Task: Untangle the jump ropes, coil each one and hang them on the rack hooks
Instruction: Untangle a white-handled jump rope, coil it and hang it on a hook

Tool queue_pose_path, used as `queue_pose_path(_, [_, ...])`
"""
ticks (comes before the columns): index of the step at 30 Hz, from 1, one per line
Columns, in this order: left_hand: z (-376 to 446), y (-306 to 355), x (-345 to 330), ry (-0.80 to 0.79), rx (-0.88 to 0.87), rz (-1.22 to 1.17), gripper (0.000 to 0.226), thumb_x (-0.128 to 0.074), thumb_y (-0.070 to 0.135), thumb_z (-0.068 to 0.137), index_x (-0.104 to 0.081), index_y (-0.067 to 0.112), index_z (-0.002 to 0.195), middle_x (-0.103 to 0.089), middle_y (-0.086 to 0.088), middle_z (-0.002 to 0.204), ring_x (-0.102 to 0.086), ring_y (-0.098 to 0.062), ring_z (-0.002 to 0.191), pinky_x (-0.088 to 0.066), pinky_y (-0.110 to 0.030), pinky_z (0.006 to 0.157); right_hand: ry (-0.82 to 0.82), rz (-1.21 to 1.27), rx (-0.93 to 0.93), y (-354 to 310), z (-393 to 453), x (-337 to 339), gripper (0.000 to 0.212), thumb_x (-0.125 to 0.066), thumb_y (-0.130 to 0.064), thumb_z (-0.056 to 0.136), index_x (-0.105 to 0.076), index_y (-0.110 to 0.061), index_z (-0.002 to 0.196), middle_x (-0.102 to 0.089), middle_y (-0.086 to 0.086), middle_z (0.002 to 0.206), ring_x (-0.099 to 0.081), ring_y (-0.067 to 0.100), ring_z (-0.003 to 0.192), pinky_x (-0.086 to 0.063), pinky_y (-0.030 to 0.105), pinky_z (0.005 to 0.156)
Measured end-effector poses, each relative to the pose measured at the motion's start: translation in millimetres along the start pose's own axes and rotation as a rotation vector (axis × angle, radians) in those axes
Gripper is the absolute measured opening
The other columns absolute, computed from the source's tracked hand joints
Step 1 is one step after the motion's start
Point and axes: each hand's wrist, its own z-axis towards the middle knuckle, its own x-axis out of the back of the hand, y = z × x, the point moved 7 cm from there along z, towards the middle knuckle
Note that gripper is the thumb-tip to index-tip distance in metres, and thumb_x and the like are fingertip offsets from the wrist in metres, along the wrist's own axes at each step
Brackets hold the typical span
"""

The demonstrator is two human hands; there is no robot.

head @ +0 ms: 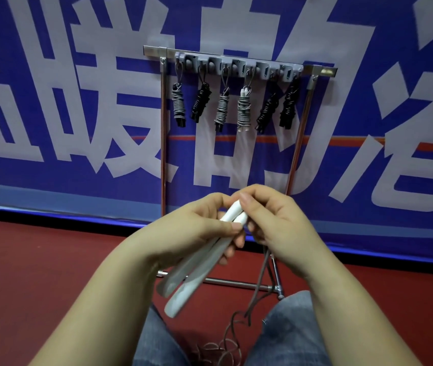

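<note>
My left hand (197,231) grips two white jump-rope handles (183,281) held side by side, their lower ends pointing down toward my lap. My right hand (271,220) pinches the handles' top ends, with its thumb over the tips. A thin brownish cord (260,281) drops from under my right hand and piles in loose loops (220,352) on the floor between my knees. On the metal rack (300,143) ahead, a grey hook bar (236,66) carries several coiled ropes, some grey (244,109), some black (201,103).
The rack stands on a red floor (38,273) against a blue banner (51,101) with large white characters. Its base tubes (236,282) run just beyond my knees. My legs in jeans (289,334) fill the lower frame.
</note>
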Motion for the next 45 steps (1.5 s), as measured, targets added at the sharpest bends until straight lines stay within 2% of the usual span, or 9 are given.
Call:
queue_pose_path(4, [0, 0, 0, 0.017, -0.011, 0.008, 0.018, -0.054, 0.004, 0.091, -0.049, 0.009, 0.107, -0.063, -0.007, 0.07, -0.058, -0.015, 0.057, -0.051, -0.026, 0.058, 0.029, -0.017, 0.009, 0, -1, 3, 0.023, -0.045, -0.015, 0.096, -0.065, -0.005, 0.092, -0.056, -0.017, 0.05, -0.052, -0.005, 0.05, -0.039, 0.007, 0.053])
queue_pose_path(8, [-1, -1, 2, 0.006, -0.002, -0.007, 0.025, -0.061, 0.006, 0.08, -0.052, 0.01, 0.103, -0.067, -0.011, 0.076, -0.061, -0.017, 0.063, -0.052, -0.026, 0.06, 0.113, -0.036, 0.034, -2, -1, 8, 0.023, -0.044, -0.015, 0.097, -0.065, -0.008, 0.09, -0.053, -0.021, 0.045, -0.051, -0.006, 0.046, -0.037, 0.007, 0.048])
queue_pose_path(13, [-8, -14, 5, 0.004, 0.141, 0.093, 0.029, -0.064, 0.018, 0.074, -0.057, 0.007, 0.1, -0.067, -0.011, 0.074, -0.064, -0.02, 0.061, -0.053, -0.028, 0.057, 0.364, 0.109, 0.027, 1, -1, 40, 0.025, -0.045, -0.017, 0.096, -0.068, -0.016, 0.084, -0.037, -0.008, 0.05, -0.031, 0.005, 0.046, -0.025, 0.015, 0.041])
queue_pose_path(15, [-11, -19, 5, 0.017, 0.181, 0.111, 0.03, -0.065, 0.024, 0.074, -0.06, 0.006, 0.098, -0.065, -0.008, 0.069, -0.062, -0.019, 0.058, -0.052, -0.027, 0.053, 0.418, 0.148, 0.028, -1, -2, 52, 0.027, -0.045, -0.018, 0.096, -0.069, -0.018, 0.084, -0.035, -0.005, 0.052, -0.03, 0.006, 0.048, -0.026, 0.016, 0.04])
queue_pose_path(18, [-10, -16, 2, 0.039, 0.174, 0.142, 0.026, -0.072, 0.029, 0.077, -0.066, 0.01, 0.092, -0.058, -0.002, 0.06, -0.053, -0.013, 0.048, -0.043, -0.02, 0.042, 0.405, 0.143, 0.056, -6, -1, 56, 0.028, -0.045, -0.019, 0.096, -0.07, -0.02, 0.084, -0.036, -0.008, 0.051, -0.031, 0.005, 0.048, -0.027, 0.016, 0.041])
queue_pose_path(21, [-7, -13, 3, 0.084, 0.146, 0.147, 0.019, -0.072, 0.034, 0.075, -0.07, 0.017, 0.082, -0.056, -0.001, 0.058, -0.047, -0.011, 0.046, -0.035, -0.017, 0.039, 0.377, 0.13, 0.067, -8, -1, 57, 0.028, -0.044, -0.018, 0.096, -0.07, -0.02, 0.085, -0.035, -0.007, 0.051, -0.03, 0.006, 0.047, -0.026, 0.017, 0.04])
queue_pose_path(24, [-9, -10, 5, 0.084, 0.125, 0.111, 0.019, -0.063, 0.036, 0.074, -0.072, 0.018, 0.078, -0.058, -0.001, 0.06, -0.05, -0.01, 0.049, -0.037, -0.017, 0.04, 0.327, 0.12, 0.051, -10, -1, 55, 0.029, -0.044, -0.018, 0.096, -0.071, -0.02, 0.086, -0.035, -0.009, 0.049, -0.029, 0.006, 0.046, -0.027, 0.016, 0.04])
queue_pose_path(30, [-9, -8, 4, 0.061, 0.112, 0.141, 0.022, -0.063, 0.033, 0.075, -0.071, 0.015, 0.084, -0.058, 0.0, 0.061, -0.05, -0.009, 0.049, -0.037, -0.018, 0.039, 0.299, 0.1, 0.038, -12, -2, 52, 0.032, -0.042, -0.016, 0.096, -0.071, -0.017, 0.084, -0.034, -0.009, 0.047, -0.029, 0.004, 0.045, -0.026, 0.015, 0.04])
queue_pose_path(45, [-7, -6, 0, 0.087, 0.089, 0.172, 0.02, -0.065, 0.035, 0.076, -0.072, 0.017, 0.08, -0.052, 0.0, 0.057, -0.042, -0.01, 0.044, -0.03, -0.017, 0.039, 0.352, 0.166, 0.042, -8, -3, 51, 0.031, -0.043, -0.021, 0.096, -0.07, -0.013, 0.084, -0.032, -0.007, 0.051, -0.028, 0.004, 0.045, -0.026, 0.015, 0.039])
